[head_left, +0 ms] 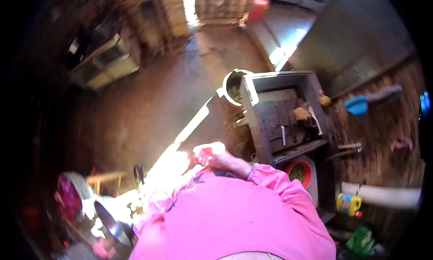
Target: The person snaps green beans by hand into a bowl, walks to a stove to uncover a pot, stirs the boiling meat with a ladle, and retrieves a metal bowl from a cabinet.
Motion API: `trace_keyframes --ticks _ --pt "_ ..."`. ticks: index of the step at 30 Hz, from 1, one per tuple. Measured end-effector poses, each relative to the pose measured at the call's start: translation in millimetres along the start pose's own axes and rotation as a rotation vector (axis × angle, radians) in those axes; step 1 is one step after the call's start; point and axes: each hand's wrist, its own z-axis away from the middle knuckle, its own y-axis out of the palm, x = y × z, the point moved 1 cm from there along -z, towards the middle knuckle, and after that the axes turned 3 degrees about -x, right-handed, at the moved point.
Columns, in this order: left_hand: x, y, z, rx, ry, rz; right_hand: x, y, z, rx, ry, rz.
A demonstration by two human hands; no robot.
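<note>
At the middle of the head view, just in front of a pink top (234,215), the right hand (216,157) has its fingers curled inward around a reddish patch; glare hides whether that is a held object or lit skin. Close beside it, the left hand (179,163) is washed out by sunlight, so its fingers and grip cannot be told. To the person's right stands a dark wooden unit (297,153), its long axis running from ahead back along the right side; the right hand is the nearer one. A light-rimmed bucket (224,83) sits by its far end, ahead of the hands, while a red bowl (308,175) of green pieces lies beside the right sleeve (279,179).
</note>
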Motion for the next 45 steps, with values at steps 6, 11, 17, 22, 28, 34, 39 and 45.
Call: trace_keyframes --ticks 6,11,17,22,28,34,39,45 --pt "79 24 108 0.126 -0.302 -0.224 -25 -31 5 -0.199 0.093 0.155" --pt "97 50 153 0.140 -0.347 -0.237 -46 -21 -6 -0.229 0.237 0.214" --pt "105 55 148 0.157 -0.531 -0.027 -47 5 -51 -0.081 0.190 0.166" --pt "95 11 134 -0.103 -0.431 0.089 -77 -29 -72 -0.120 0.150 0.246" --pt "109 -22 122 -0.112 -0.511 0.150 -68 -55 -73 -0.140 0.067 0.919" --pt "134 -6 107 -0.089 -0.612 0.139 -115 -123 -88 -0.149 0.217 1.312" --pt "122 -24 75 -0.122 -0.570 0.202 -95 -149 -141 -0.079 0.351 1.263" --pt "123 -51 14 -0.242 -0.615 0.297 -68 -177 -238 0.044 0.394 1.296"
